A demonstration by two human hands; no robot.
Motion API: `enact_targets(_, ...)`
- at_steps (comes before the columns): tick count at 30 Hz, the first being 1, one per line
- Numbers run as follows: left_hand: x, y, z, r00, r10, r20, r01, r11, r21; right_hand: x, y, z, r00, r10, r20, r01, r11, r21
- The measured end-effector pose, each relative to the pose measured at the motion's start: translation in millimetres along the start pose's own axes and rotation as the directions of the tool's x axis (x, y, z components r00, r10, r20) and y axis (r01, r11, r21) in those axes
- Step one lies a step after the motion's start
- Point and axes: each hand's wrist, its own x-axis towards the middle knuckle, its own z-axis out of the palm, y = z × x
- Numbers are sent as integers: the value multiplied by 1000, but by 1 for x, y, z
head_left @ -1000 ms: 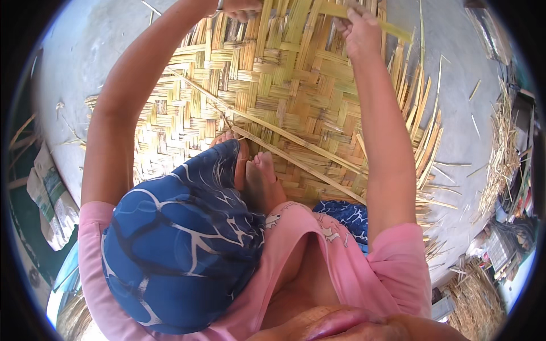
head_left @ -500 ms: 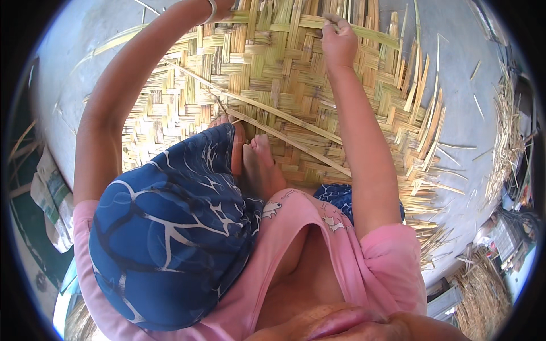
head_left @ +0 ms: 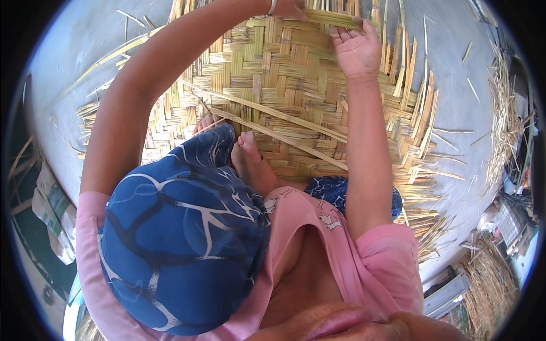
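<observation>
At the far side of a woven mat (head_left: 250, 77) of flat, split bamboo-like strips, both my hands are on a pale green strip (head_left: 325, 17). My left hand (head_left: 291, 9), partly cut off by the upper edge, closes on its left end; the fingertips are hidden. My right hand (head_left: 358, 52) has its palm turned up, with bent fingers and thumb around the strip's right part. Two loose narrow strips, an upper one (head_left: 284, 117) and a lower one (head_left: 278, 139), lie slantwise across the mat near my bare feet (head_left: 248, 153).
Uneven strip ends (head_left: 424, 125) stick out along the mat's right side over the grey floor (head_left: 455, 108). Loose straw-like scraps (head_left: 503, 125) lie farther right, with a bundle of dry stalks (head_left: 489, 284) at lower right. My raised knee in blue patterned cloth (head_left: 182, 244) fills the lower left.
My left hand has moved right, closer to my right hand. The right hand has shifted slightly right and down and turned its palm up. My knee has also shifted right.
</observation>
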Motion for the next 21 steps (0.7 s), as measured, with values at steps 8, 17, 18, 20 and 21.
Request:
enact_targets(8, -18, 18, -20, 941, -334, -48, 325, 936, -135, 52, -17, -29, 974, 163, 155, -151, 985, -87)
enact_targets(17, -39, 34, -2, 749, -540, -384, 431, 837, -336, 115, 8, 7, 987, 153, 39, -92, 760, -644)
enact_targets(18, -34, 36, -1, 730, -550, -406, 417, 829, -373, 129, 3, 5, 981, 159, 106, 1, 552, -834)
enact_targets(20, -41, 31, 9, 663, -611, -433, 440, 785, -435, 110, -2, 54, 984, 155, 85, 88, -11, -996)
enact_targets(21, -41, 30, 9, 661, -605, -444, 414, 787, -457, 102, -8, 72, 988, 133, 80, 117, -304, -945)
